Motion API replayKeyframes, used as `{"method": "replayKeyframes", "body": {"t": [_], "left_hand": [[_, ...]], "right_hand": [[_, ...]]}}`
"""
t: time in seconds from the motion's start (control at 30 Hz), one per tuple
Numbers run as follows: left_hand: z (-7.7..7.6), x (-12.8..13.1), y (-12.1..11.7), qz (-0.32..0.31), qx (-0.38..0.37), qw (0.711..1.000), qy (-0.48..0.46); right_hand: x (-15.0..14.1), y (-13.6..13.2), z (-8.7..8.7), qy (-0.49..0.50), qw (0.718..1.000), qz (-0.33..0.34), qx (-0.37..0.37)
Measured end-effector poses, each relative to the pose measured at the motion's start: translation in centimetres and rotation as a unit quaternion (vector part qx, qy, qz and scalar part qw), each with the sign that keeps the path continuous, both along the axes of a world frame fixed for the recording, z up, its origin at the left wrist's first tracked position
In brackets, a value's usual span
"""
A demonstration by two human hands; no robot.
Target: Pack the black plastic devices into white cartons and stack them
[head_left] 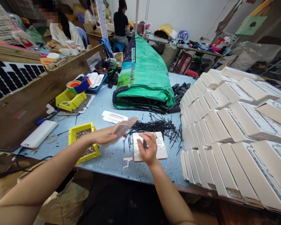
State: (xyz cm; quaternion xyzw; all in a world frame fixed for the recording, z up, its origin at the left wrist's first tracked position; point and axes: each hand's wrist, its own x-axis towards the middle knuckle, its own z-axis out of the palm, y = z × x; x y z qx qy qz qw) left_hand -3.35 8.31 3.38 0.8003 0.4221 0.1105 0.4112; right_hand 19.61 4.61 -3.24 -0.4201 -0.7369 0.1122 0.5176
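Observation:
My left hand (107, 136) is closed on a pale flat carton (126, 125), smeared by motion and raised above the table. Curled over a white square pad (161, 151) with a shiny surface is my right hand (150, 147). A small black piece (145, 144) shows between its thumb and fingers; its kind is unclear. Just behind the pad lies a heap of thin black sticks or ties (154, 125). A flattened white printed carton (114, 117) lies behind my left hand. Under my left forearm stands a yellow bin (71, 132) of small metal parts.
Stacked white boxes (215, 125) wall off the right side. A green sack (147, 75) of black pieces lies at the back. Another yellow bin (71, 101), tape rolls (74, 84) and a white device (39, 134) stand left. Several people sit beyond the wooden partition (37, 93).

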Motion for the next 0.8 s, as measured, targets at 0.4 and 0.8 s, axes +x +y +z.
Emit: {"method": "replayKeyframes", "body": {"t": [0.4, 0.8], "left_hand": [[-4.4, 1.1, -8.3, 0.158, -0.308, 0.925, -0.159], [-4.5, 1.7, -8.6, 0.141, -0.04, 0.986, -0.082]], "right_hand": [[-1.7, -3.1, 1.1, -0.144, 0.987, 0.073, -0.011], [0.5, -4.3, 0.6, 0.019, 0.973, 0.155, -0.17]]}}
